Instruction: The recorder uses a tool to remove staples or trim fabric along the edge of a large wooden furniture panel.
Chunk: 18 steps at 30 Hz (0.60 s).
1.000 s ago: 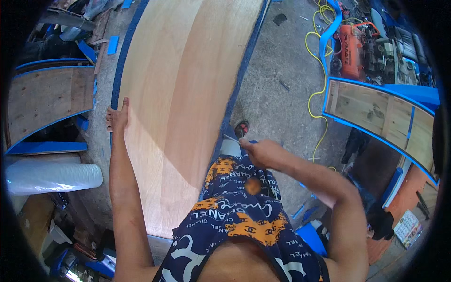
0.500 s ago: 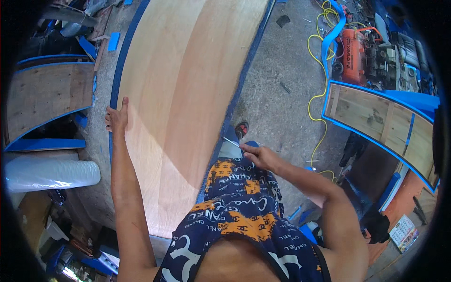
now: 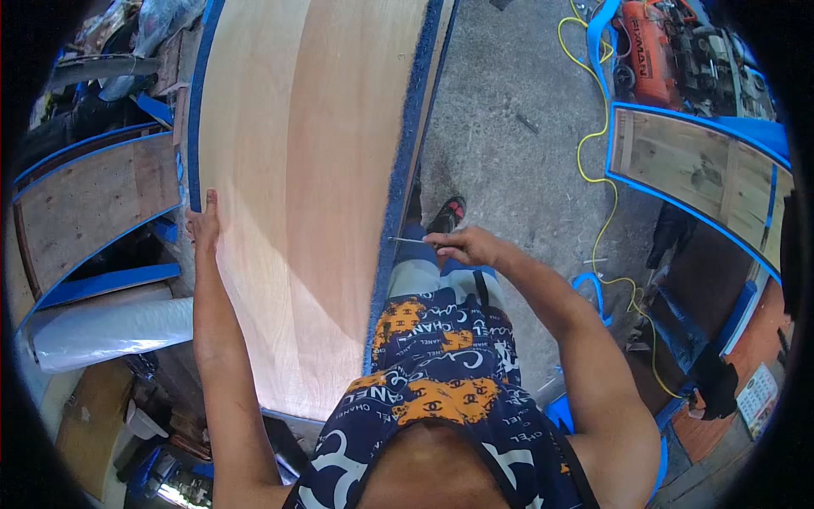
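Observation:
A long pale plywood panel (image 3: 331, 170) lies in front of me, with dark blue fabric edging (image 3: 397, 178) along its long sides. At the panel's left edge, my left hand (image 3: 203, 222) grips it, thumb on top and fingers over the side. My right hand (image 3: 468, 246) is closed round a thin metal-shafted tool (image 3: 409, 241); its handle is mostly hidden in my fingers. The tool's tip meets the right-hand edging, or lies just over it; I cannot tell whether it is pushed in.
A yellow hose (image 3: 585, 161) snakes over the concrete floor (image 3: 500, 110) at right, near an orange compressor (image 3: 649, 55). Blue-edged wooden panels stand on the right (image 3: 678, 157) and left (image 3: 102, 191). A plastic-wrapped roll (image 3: 119, 333) lies at left.
The tool has swung from slanted to nearly level, and its tip has come to the blue edging. My view has shifted, showing more of the panel's right side. My left hand keeps its grip.

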### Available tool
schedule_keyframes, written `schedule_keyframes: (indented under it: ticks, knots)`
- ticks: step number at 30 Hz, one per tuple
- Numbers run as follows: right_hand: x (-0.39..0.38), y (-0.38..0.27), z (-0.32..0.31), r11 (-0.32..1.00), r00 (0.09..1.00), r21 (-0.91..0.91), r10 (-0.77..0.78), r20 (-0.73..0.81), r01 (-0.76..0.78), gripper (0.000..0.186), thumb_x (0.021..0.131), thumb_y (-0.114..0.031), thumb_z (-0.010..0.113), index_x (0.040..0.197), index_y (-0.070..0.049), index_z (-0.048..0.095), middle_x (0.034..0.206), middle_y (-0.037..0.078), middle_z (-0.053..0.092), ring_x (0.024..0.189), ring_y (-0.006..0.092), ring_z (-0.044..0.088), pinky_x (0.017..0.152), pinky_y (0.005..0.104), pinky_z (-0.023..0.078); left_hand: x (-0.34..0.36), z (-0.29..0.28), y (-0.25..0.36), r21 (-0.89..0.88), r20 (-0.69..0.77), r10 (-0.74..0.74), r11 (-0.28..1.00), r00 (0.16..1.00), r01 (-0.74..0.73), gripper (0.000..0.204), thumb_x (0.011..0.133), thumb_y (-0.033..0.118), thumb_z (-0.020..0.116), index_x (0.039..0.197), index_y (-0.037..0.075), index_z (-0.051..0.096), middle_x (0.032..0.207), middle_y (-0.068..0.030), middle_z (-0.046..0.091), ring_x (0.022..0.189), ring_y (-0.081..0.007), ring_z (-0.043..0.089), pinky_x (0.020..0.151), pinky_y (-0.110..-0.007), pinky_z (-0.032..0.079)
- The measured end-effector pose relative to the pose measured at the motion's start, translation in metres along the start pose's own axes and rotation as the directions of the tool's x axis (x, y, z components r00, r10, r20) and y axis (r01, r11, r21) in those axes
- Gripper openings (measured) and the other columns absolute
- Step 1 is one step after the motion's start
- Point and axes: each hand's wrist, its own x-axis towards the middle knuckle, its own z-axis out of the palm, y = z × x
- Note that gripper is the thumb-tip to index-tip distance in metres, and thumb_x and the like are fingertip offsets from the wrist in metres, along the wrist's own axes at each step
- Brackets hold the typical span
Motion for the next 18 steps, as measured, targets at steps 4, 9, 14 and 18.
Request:
schedule_keyframes:
  ticks: [4,9,14,18]
  knots:
    - [0.023,0.018,-0.004,0.996,0.999,-0.078,-0.028,0.043,0.031,0.039,0.096,-0.021,0.056,0.135,-0.017,0.053,0.106,0.010,0.070,0.088,0.0310,0.068,0.081,0.0367,0.053,-0.007,-0.006,0.004,-0.021,0.022,0.011,1.000,1.000,-0.011,0.128,0.067,0.090,0.047,0.149,-0.002,0.015,0.149,-0.0337,0.021,0.140,-0.0476,0.019,0.111,-0.063,0.013]
    - [-0.003,-0.013,-0.009,0.972,0.997,-0.232,0.012,-0.071,-0.028,0.034,0.094,-0.037,0.056,0.123,-0.021,0.062,0.090,0.015,0.070,0.076,0.0335,0.067,0.069,0.0408,0.054,-0.008,-0.006,0.004,0.030,0.031,-0.047,0.998,0.998,0.046,0.127,0.069,0.090,0.045,0.149,-0.004,0.013,0.149,-0.0332,0.023,0.140,-0.0472,0.020,0.111,-0.064,0.014]
    - [0.011,-0.009,0.009,0.980,0.990,-0.175,0.072,-0.124,-0.093,0.037,0.095,-0.038,0.054,0.126,-0.019,0.056,0.096,0.017,0.068,0.084,0.0370,0.066,0.075,0.0434,0.053,-0.010,0.002,0.000,0.027,-0.021,-0.044,0.999,0.999,0.045,0.125,0.069,0.091,0.044,0.148,-0.002,0.017,0.147,-0.0323,0.026,0.138,-0.0481,0.023,0.109,-0.063,0.016]
    - [0.017,-0.008,0.027,0.965,0.977,-0.179,0.169,-0.129,-0.190,0.043,0.096,-0.037,0.052,0.131,-0.014,0.047,0.110,0.021,0.064,0.098,0.0419,0.063,0.082,0.0472,0.050,-0.015,0.003,-0.001,0.023,-0.083,0.033,0.999,0.996,-0.031,0.123,0.068,0.091,0.043,0.149,0.002,0.020,0.147,-0.0320,0.027,0.136,-0.0486,0.025,0.107,-0.065,0.018]
